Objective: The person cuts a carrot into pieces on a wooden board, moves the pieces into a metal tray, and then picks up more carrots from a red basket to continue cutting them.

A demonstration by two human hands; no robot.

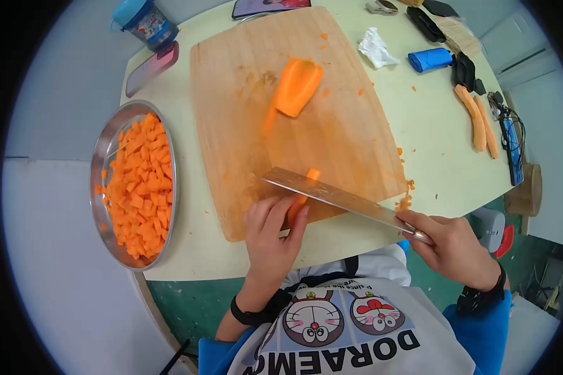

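Observation:
My left hand (273, 228) is closed on a carrot strip (294, 211) near the front edge of the wooden cutting board (231, 169). Gripped by its handle in my right hand (450, 244) is a cleaver (344, 200), its blade lying across the strip. One end of the strip (313, 174) shows past the blade. Farther back on the board rest several carrot slices (299, 86), stacked, with a thin strip (269, 120) beside them. To the left, an oval metal tray (96, 206) holds a heap of diced carrot (144, 194).
Two long peeled carrots (472, 119) lie at the right of the table (413, 119), near a blue roll (430, 60) and a crumpled tissue (375, 49). A phone (151, 69) and a blue cup (145, 25) stand back left. Carrot scraps (406, 197) lie along the board's right edge.

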